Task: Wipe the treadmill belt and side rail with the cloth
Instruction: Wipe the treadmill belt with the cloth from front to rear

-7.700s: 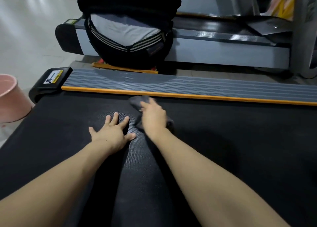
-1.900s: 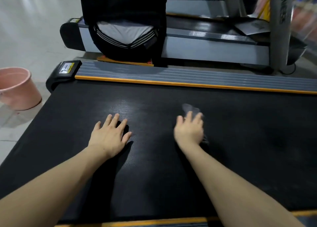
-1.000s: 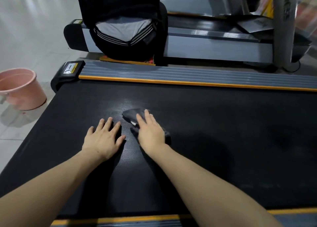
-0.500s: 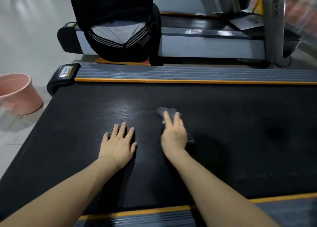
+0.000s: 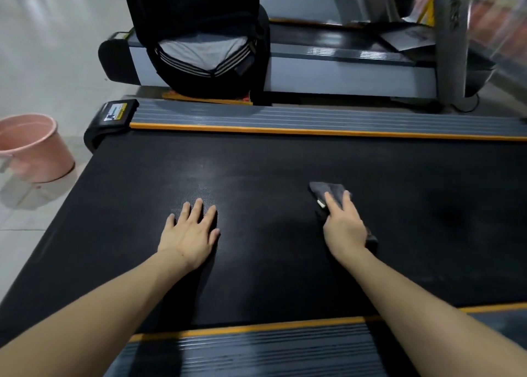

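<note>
- Right hand (image 5: 343, 228) presses flat, fingers straight, on the small dark grey folded cloth (image 5: 328, 191); cloth lies on the black textured treadmill belt (image 5: 285, 159)
- Left hand (image 5: 189, 234) rests open on the belt, well left of the cloth; holds nothing
- Progress, judged: belt wipe mid-way; grey ribbed orange-edged side rail (image 5: 313, 117) beyond the cloth seems not yet wiped
- Room: open belt right of and beyond the cloth; the near rail (image 5: 256, 351) bounds it behind

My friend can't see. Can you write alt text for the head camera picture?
A person's right hand presses a dark cloth onto a black treadmill belt, while the left hand rests flat beside it. A pink bucket stands on the floor at left.
</note>
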Demonstrator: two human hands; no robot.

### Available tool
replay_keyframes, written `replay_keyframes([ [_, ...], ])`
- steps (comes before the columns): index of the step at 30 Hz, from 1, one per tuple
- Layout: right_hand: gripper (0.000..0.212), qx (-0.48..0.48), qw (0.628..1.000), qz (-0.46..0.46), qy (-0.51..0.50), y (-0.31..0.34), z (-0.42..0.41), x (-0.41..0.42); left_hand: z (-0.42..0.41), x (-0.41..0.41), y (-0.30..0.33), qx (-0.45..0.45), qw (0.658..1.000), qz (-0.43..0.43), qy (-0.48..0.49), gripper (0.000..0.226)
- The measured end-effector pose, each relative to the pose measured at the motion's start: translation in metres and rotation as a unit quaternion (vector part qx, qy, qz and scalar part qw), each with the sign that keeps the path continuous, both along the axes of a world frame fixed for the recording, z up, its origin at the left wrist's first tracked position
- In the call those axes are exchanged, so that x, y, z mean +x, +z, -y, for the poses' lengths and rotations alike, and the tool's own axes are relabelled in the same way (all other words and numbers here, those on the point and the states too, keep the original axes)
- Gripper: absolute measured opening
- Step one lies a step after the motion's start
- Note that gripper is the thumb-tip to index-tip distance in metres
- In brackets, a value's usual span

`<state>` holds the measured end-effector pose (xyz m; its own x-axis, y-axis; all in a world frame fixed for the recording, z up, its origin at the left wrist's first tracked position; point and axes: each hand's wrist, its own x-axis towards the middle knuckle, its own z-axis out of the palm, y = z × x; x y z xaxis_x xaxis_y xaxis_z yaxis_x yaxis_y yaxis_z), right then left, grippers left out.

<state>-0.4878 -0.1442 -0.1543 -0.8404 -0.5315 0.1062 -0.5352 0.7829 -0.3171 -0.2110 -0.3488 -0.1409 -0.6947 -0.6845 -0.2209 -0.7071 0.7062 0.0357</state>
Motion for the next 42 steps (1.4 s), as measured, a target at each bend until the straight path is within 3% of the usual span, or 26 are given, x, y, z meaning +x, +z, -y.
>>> replay_keyframes([
  [3,0.063,-0.016,1.0,0.016,-0.017,-0.003,0.048,0.044,-0.006,0.01,-0.003,-0.009,1.0,0.003,-0.015,0.064],
  [8,0.063,-0.037,0.978,0.034,0.201,-0.011,0.135,0.155,-0.004,0.027,-0.002,-0.025,0.999,0.022,-0.004,0.065],
  [12,0.056,-0.031,0.958,0.041,0.284,-0.008,0.111,0.128,-0.004,0.025,0.0,-0.03,0.999,0.041,-0.012,0.066],
  [14,0.054,-0.044,0.969,0.022,0.243,-0.009,0.073,0.084,-0.006,0.02,0.002,-0.033,0.998,0.038,-0.024,0.067],
  [18,0.059,-0.019,0.999,0.027,0.034,-0.004,-0.007,-0.001,-0.009,0.008,0.003,-0.021,0.999,0.016,-0.018,0.066],
  [21,0.067,0.015,0.998,0.028,-0.061,0.0,-0.014,0.004,-0.019,0.011,0.001,-0.013,1.0,0.011,-0.022,0.065],
  [23,0.069,-0.008,0.998,0.025,-0.065,-0.001,0.01,0.031,-0.021,0.018,0.0,-0.018,0.999,0.012,-0.03,0.065],
  [29,0.058,-0.066,0.977,0.047,0.195,-0.01,0.112,0.161,-0.02,0.044,-0.001,-0.009,1.0,0.022,0.007,0.067],
  [33,0.055,-0.061,0.956,0.043,0.282,-0.014,0.096,0.142,-0.012,0.046,0.001,-0.019,0.999,0.028,-0.001,0.067],
  [37,0.053,-0.06,0.987,0.0,0.146,-0.013,0.015,0.06,-0.008,0.03,0.002,-0.012,1.0,0.017,-0.008,0.065],
  [42,0.068,0.006,0.999,0.044,-0.031,0.008,-0.041,0.012,-0.022,0.006,0.002,0.008,1.0,0.001,-0.024,0.064],
])
